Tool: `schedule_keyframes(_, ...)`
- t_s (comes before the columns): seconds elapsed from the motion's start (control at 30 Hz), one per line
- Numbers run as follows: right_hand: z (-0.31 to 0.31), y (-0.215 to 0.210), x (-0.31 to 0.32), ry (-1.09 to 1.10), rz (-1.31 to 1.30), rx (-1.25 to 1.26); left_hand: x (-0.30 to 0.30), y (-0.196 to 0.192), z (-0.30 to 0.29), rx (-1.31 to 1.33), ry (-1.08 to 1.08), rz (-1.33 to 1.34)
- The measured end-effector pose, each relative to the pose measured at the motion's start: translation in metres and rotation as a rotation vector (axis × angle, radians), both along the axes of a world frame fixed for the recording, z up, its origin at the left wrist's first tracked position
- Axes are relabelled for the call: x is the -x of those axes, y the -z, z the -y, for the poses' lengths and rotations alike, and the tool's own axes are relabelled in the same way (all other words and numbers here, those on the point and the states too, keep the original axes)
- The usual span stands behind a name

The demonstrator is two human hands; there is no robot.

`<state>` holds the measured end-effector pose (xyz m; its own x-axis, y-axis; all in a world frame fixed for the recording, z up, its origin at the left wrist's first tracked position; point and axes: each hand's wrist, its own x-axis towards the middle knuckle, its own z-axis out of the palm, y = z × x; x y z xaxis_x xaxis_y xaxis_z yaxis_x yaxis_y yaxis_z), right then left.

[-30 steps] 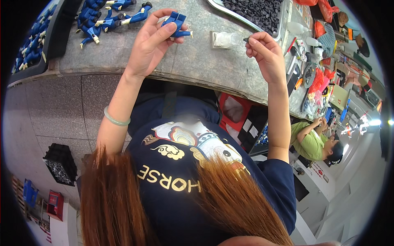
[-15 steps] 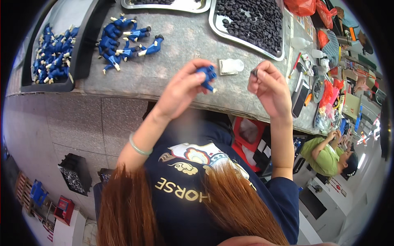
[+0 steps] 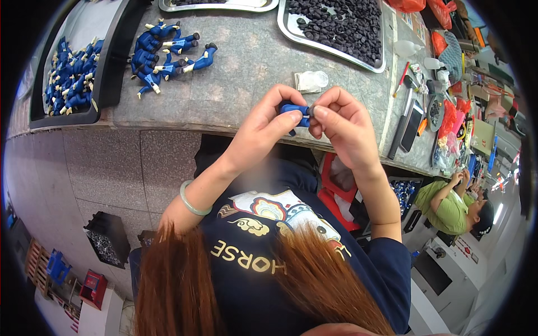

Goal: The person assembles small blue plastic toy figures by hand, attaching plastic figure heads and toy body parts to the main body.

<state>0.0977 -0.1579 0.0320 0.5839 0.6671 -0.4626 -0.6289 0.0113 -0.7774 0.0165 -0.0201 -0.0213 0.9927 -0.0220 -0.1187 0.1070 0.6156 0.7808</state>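
Note:
Over the table's near edge, my left hand (image 3: pixel 260 126) grips a blue toy figure (image 3: pixel 294 108) between thumb and fingers. My right hand (image 3: pixel 348 130) pinches a small black shoe-like piece (image 3: pixel 311 111) against the end of one of the figure's legs. Fingertips partly cover both, so I cannot tell how far the piece sits on. Beyond my hands lies a small whitish pad with a clear round cap (image 3: pixel 311 82). A metal tray (image 3: pixel 325 51) farther back holds many loose black pieces (image 3: pixel 342 28).
Several blue figures with dark feet (image 3: pixel 168 53) lie left of centre. Beside them a black bin (image 3: pixel 109 67) holds more blue figures. A phone (image 3: pixel 412 124), tools and red bags (image 3: pixel 445 131) crowd the right side. A person in green (image 3: pixel 445 207) sits farther right.
My right hand has moved left with the black piece to meet the figure. My left hand has turned the figure so its legs point right.

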Motion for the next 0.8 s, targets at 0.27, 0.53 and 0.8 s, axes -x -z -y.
schedule_keyframes(0.27, 0.008, 0.004, 0.004, 0.007, -0.098, -0.046, 0.001, -0.011, -0.005, -0.624, -0.005, 0.220)
schedule_keyframes(0.53, 0.024, 0.022, 0.018, 0.025, -0.102, -0.045, 0.010, -0.012, -0.001, -0.797, 0.094, 0.240)
schedule_keyframes(0.8, 0.038, 0.028, 0.040, 0.009, 0.024, -0.121, 0.021, -0.025, 0.014, -0.536, 0.186, 0.132)
